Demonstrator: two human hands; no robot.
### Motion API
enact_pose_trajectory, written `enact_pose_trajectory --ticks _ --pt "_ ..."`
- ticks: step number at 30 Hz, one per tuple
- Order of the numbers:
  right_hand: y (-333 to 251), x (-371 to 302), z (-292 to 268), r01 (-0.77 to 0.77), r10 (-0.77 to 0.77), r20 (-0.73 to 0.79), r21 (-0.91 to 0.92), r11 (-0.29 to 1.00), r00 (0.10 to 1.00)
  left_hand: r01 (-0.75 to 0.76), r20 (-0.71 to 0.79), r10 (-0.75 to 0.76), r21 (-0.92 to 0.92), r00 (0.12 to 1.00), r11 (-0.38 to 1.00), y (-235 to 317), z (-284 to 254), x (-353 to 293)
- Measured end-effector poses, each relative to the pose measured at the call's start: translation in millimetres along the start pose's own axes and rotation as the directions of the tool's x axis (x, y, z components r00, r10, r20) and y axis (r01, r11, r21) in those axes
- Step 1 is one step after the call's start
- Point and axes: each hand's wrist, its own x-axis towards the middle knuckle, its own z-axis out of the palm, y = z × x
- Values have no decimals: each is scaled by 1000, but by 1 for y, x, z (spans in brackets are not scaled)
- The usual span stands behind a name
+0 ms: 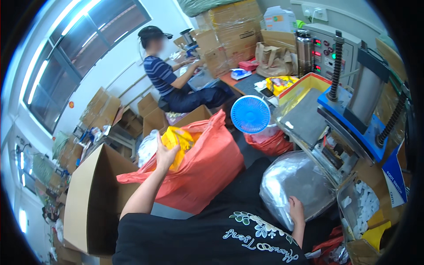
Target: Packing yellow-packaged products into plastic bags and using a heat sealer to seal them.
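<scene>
My left hand (pixel 165 155) is raised at the mouth of a big orange-red plastic sack (pixel 207 168) and grips a yellow packet (pixel 177 142) at the sack's top. My right hand (pixel 296 211) rests low on a large clear plastic bag (pixel 293 181) full of shiny wrapped items, which sits on my lap beside the press. My black printed shirt fills the lower middle of the view.
A heat press (pixel 349 110) with a blue frame stands at right, a small blue fan (pixel 250 114) before it. An open cardboard box (pixel 95 198) stands at left. Another person in a striped shirt (pixel 160 73) sits working at the back among stacked boxes (pixel 234 31).
</scene>
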Motion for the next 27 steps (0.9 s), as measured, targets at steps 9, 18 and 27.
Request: enact_pose_trajectory --ticks 9,18,27 --pt "5 -2 -1 87 -88 -75 -18 996 993 -155 -70 139 -508 988 847 172 -38 6" --pt "-116 -9 -52 206 -84 -202 724 658 976 453 627 228 -726 745 517 227 78 -68" --pt "-74 -59 -50 -188 195 167 977 95 966 813 997 64 -4 -41 582 175 205 -176"
